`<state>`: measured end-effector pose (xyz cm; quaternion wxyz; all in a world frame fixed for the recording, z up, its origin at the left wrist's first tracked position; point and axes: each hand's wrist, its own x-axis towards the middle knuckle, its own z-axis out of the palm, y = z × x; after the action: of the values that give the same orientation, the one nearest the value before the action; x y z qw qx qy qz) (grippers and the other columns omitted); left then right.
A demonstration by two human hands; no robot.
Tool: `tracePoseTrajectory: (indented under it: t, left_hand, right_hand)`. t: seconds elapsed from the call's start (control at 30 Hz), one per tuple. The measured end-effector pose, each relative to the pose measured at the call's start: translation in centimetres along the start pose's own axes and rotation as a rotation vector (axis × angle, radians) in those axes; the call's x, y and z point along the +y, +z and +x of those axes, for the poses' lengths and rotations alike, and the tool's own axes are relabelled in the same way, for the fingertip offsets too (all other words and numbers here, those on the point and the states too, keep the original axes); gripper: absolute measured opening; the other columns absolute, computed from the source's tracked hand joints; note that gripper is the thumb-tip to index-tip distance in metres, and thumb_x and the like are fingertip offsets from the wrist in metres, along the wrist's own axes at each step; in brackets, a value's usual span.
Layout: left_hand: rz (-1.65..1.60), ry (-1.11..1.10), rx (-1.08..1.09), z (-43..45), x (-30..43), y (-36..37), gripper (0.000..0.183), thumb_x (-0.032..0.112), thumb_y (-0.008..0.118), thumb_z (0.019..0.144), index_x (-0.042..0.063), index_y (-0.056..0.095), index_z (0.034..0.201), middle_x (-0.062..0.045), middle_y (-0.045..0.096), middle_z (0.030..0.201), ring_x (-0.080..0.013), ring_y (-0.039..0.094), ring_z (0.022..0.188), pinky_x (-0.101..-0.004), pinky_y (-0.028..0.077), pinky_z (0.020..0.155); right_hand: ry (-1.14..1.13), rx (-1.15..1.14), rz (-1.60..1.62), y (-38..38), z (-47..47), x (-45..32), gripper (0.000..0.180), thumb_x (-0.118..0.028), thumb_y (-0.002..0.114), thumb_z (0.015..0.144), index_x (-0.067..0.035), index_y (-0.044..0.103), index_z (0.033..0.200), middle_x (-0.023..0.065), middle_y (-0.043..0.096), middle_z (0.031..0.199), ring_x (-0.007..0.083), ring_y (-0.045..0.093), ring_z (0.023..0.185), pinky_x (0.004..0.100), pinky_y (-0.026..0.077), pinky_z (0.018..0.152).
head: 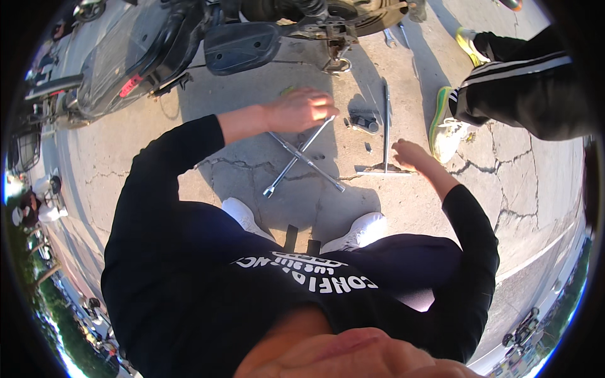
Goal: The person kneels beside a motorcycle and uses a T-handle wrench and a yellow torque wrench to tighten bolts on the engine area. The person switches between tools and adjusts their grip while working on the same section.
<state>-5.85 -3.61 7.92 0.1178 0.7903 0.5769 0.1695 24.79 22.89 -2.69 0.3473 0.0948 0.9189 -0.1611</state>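
My left hand (302,109) is over a chrome four-way lug wrench (298,154) on the cracked concrete. Its curled fingers meet the tip of one arm of the wrench; whether they grip it is hidden. Part of another arm disappears beneath the hand. On the right, my right hand (412,153) hovers beside a T-shaped metal wrench (387,127), fingers bent and apart, with nothing visible in them. A small black part (365,124) and a small metal piece (368,148) lie between the two tools.
Ahead is a two-wheeler with a dark plastic panel (241,47) and a wheel (380,19). An open-ended wrench (389,38) lies near that wheel. Another person's shoe (448,125) and trouser leg (515,99) stand close on the right. My white shoes (361,231) are below.
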Motion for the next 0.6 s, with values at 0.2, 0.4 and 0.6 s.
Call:
tracePoseTrajectory:
  t: [0.2,0.4,0.6]
  left_hand:
    - [0.388,-0.208,0.129,-1.9,-5.9,-8.7,0.041,0.023,0.069,0.088,0.008,0.062,0.126,-0.009,0.057,0.133,-0.0279,0.046,0.135,-0.0464,0.038,0.109]
    - [0.497,-0.178,-0.011,-1.7,-7.6,-8.4,0.041,0.025,0.070,0.088,0.009,0.063,0.124,-0.008,0.056,0.134,-0.0266,0.043,0.137,-0.0459,0.034,0.112]
    - [0.534,-0.169,-0.044,-1.3,-7.4,-8.7,0.034,0.024,0.070,0.084,0.009,0.066,0.115,-0.006,0.061,0.125,-0.0240,0.049,0.130,-0.0441,0.033,0.112]
  right_hand:
    - [0.161,0.207,-0.043,-6.1,5.1,5.1,0.023,-0.016,0.056,0.088,-0.001,0.068,0.101,0.0225,0.070,0.105,0.0392,0.067,0.103,0.0478,0.055,0.084]
    - [0.171,0.227,0.055,-9.4,10.2,5.1,0.024,-0.012,0.060,0.083,-0.002,0.071,0.102,0.0192,0.071,0.104,0.0395,0.068,0.101,0.0493,0.056,0.079]
    - [0.216,0.604,0.080,-15.1,14.9,7.4,0.024,-0.005,0.054,0.086,-0.002,0.072,0.101,0.0205,0.070,0.107,0.0392,0.068,0.102,0.0511,0.056,0.083]
